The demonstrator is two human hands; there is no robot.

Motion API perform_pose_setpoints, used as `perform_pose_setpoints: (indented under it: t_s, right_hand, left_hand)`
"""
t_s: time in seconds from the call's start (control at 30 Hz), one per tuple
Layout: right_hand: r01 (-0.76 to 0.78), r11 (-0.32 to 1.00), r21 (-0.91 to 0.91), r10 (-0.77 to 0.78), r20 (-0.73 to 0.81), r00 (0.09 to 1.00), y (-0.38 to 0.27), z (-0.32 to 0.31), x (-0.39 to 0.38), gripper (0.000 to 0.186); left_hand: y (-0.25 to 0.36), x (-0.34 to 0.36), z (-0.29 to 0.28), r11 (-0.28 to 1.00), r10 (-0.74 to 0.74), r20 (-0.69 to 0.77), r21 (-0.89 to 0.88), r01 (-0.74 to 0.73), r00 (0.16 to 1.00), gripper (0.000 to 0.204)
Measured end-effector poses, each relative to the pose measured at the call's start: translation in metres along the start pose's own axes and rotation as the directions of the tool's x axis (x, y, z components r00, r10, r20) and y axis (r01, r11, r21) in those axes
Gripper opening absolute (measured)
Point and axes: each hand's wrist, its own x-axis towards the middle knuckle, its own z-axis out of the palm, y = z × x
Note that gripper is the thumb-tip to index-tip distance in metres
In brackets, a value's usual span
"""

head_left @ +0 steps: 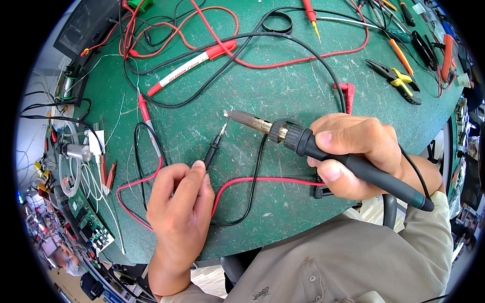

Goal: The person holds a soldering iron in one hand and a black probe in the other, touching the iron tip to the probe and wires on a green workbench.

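Observation:
My right hand (356,146) is closed around the dark handle of a soldering iron (298,139), which slants up and to the left over the green mat. Between the fingers and thumb of my left hand (182,202) is a black test probe (213,151), its thin metal tip pointing up. Tip of iron and tip of probe meet or nearly meet; I cannot tell whether they touch. A red and grey test probe (147,118) lies to the left of my left hand. The probe's black lead and a red lead (252,179) loop across the mat below.
A red and white marker (189,68) lies beyond my hands among black and red cables. Yellow-handled pliers (396,81) and several tools sit at the right. A red plug (347,93) is near my right hand. A green circuit board (91,222) stands at the left edge.

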Motion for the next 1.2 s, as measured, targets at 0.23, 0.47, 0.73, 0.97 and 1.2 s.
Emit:
perform_pose_setpoints:
  t_s: [0.23, 0.47, 0.73, 0.97, 1.2]
  right_hand:
    - [0.007, 1.0, -0.006, -0.007, -0.002, 1.0, 0.0006, 0.0004, 0.0001, 0.022]
    - [0.025, 1.0, 0.011, -0.025, 0.002, 1.0, 0.0006, -0.0011, 0.001, 0.022]
    - [0.037, 0.999, 0.028, -0.037, 0.003, 0.999, 0.0021, -0.0003, 0.001, 0.022]
    - [0.039, 0.999, 0.003, -0.039, 0.003, 0.999, 0.0011, -0.0018, 0.0016, 0.022]
    - [0.024, 0.999, 0.025, -0.024, 0.013, 1.0, 0.0001, -0.0031, 0.0024, 0.023]
  left_hand:
    - [-0.0003, -0.0002, 0.0001, 1.0, -0.019, -0.001, -0.017, 0.019, 1.0, 0.028]
    - [0.002, -0.0017, -0.0015, 0.996, -0.08, 0.032, -0.037, 0.081, 0.996, 0.028]
    - [0.0008, -0.0036, -0.0012, 0.998, -0.059, 0.019, -0.017, 0.06, 0.998, 0.028]
    - [-0.0023, -0.0008, 0.0011, 1.0, 0.024, -0.017, -0.006, -0.024, 1.0, 0.028]
    - [-0.0017, 0.0, 0.0007, 1.0, 0.019, -0.016, -0.003, -0.019, 1.0, 0.027]
